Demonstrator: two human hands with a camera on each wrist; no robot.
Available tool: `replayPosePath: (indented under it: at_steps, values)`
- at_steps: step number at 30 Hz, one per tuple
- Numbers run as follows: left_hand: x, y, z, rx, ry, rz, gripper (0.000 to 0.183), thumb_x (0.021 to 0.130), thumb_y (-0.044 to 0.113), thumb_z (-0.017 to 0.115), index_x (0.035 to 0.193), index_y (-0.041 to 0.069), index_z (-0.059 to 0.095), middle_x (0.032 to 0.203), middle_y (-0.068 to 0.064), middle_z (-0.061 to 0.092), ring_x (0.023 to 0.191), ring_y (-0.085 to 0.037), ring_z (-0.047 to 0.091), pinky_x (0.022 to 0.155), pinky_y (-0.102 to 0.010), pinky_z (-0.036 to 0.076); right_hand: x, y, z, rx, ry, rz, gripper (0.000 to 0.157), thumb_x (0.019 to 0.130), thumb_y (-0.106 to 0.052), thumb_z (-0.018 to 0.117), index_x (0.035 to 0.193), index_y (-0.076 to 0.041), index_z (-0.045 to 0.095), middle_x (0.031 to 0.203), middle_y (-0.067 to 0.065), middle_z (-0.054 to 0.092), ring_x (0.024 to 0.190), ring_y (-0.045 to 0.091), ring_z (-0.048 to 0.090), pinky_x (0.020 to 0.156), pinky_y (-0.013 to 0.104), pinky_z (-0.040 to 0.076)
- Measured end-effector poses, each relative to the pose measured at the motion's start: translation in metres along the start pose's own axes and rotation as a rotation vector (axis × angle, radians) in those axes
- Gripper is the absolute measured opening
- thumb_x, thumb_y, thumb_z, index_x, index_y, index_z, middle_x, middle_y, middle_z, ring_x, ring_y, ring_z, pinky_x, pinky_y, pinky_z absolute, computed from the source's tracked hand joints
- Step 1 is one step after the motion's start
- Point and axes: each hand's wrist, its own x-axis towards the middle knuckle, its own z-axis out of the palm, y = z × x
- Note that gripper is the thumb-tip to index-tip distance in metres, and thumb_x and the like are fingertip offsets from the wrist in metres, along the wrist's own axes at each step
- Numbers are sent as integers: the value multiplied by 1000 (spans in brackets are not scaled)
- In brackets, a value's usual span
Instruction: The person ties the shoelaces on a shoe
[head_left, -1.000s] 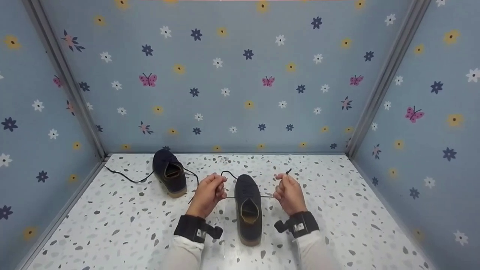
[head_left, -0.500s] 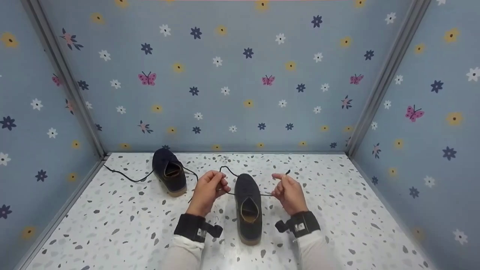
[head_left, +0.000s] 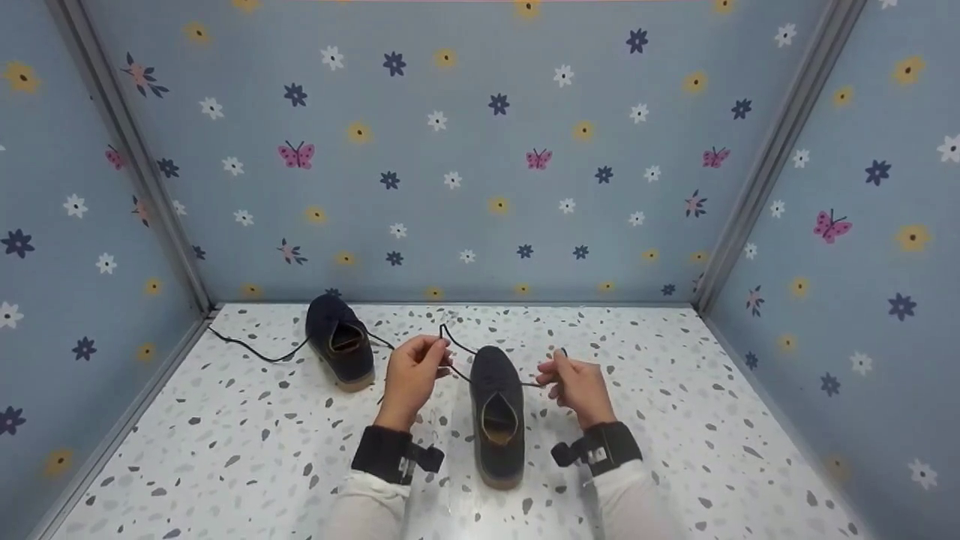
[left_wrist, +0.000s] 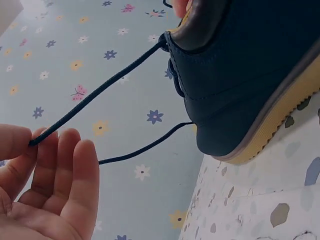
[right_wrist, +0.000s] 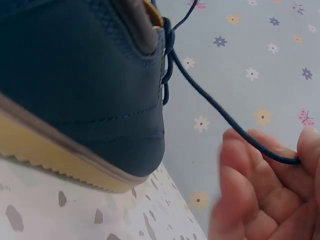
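A dark navy shoe (head_left: 495, 420) stands in the middle of the speckled surface, toe pointing away, between my two hands. My left hand (head_left: 411, 373) is on its left and pinches one end of the shoelace (left_wrist: 90, 97) between thumb and fingers. That lace runs up to the top eyelets, and a further stretch goes from behind the fingers to the toe area. To the right of the shoe, my right hand (head_left: 577, 382) pinches the other shoelace end (right_wrist: 215, 102), which curves down from the eyelets. The shoe's pale yellow sole (right_wrist: 60, 162) shows in the right wrist view.
A second navy shoe (head_left: 341, 345) stands at the back left, its loose lace (head_left: 259, 354) trailing left across the white speckled surface (head_left: 675, 450). Flower-patterned panels (head_left: 450, 150) close off the back and both sides.
My left hand has risen slightly, and its lace now slants up from the shoe. The right hand's fingers have drawn in and shifted a little toward the shoe. The shoe stays put.
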Motion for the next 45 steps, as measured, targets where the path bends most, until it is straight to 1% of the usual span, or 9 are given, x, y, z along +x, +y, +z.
replayPosePath:
  at_steps: [6, 10, 14, 21, 26, 29, 35, 39, 45]
  values:
    - [-1, 0, -3, 214, 122, 79, 14, 100, 17, 70, 94, 7, 77, 82, -7, 75, 73, -14, 72, 68, -25, 59, 0, 0, 0, -146, 19, 11, 49, 109, -42, 52, 81, -8, 73, 72, 3, 74, 44, 11, 48, 43, 24, 36]
    - [-3, 2, -4, 395, 222, 152, 12, 96, 20, 74, 90, 13, 80, 77, -4, 76, 70, -13, 68, 70, -29, 53, -1, -1, 1, -236, 5, -12, 51, 110, -41, 49, 73, -10, 67, 56, -3, 59, 43, 11, 42, 44, 25, 32]
    - [-5, 2, -3, 501, 258, 185, 11, 94, 22, 76, 88, 15, 81, 76, -2, 75, 71, -16, 66, 72, -35, 52, 0, -1, 1, -303, -12, -37, 52, 111, -40, 45, 72, -12, 64, 49, -6, 46, 43, 10, 37, 44, 25, 29]
    - [-7, -7, 5, 616, 134, 119, 14, 96, 23, 73, 92, 13, 82, 78, 0, 73, 71, -14, 63, 71, -35, 51, -2, -3, -1, -390, -103, -7, 40, 110, -26, 42, 89, -8, 71, 61, -4, 48, 50, 11, 40, 48, 25, 32]
    - [-9, -13, 16, 658, -25, 128, 14, 97, 19, 71, 100, 11, 82, 86, 0, 77, 77, -13, 67, 75, -37, 55, -4, -4, -3, -442, -174, -51, 33, 103, -12, 44, 109, 0, 75, 69, -2, 49, 52, 10, 41, 49, 24, 34]
    - [-11, -17, 20, 666, -90, 124, 13, 97, 17, 71, 102, 11, 82, 89, -1, 79, 79, -13, 69, 77, -38, 57, -5, -5, -3, -481, -200, -95, 32, 105, -11, 45, 108, 4, 73, 65, -3, 47, 51, 10, 40, 49, 24, 34]
    - [-13, -20, 22, 673, -87, 91, 6, 91, 17, 78, 94, 14, 81, 83, 2, 77, 74, -11, 67, 75, -37, 56, -10, -8, -1, -465, -178, -64, 25, 107, -15, 55, 116, 6, 65, 64, 0, 63, 53, 11, 58, 52, 25, 45]
    - [-13, -19, 22, 666, -68, 73, 5, 88, 19, 81, 87, 16, 77, 78, 3, 74, 69, -10, 64, 71, -34, 54, -11, -10, 0, -497, -129, -13, 21, 106, -24, 61, 98, -5, 60, 64, 4, 72, 52, 13, 66, 51, 25, 44]
    - [-11, -17, 22, 645, -69, 79, 7, 88, 20, 81, 84, 16, 77, 74, 3, 72, 64, -9, 61, 67, -32, 52, -7, -14, -1, -593, -28, -113, 33, 100, -31, 71, 76, -12, 59, 55, 1, 67, 46, 14, 61, 48, 26, 41]
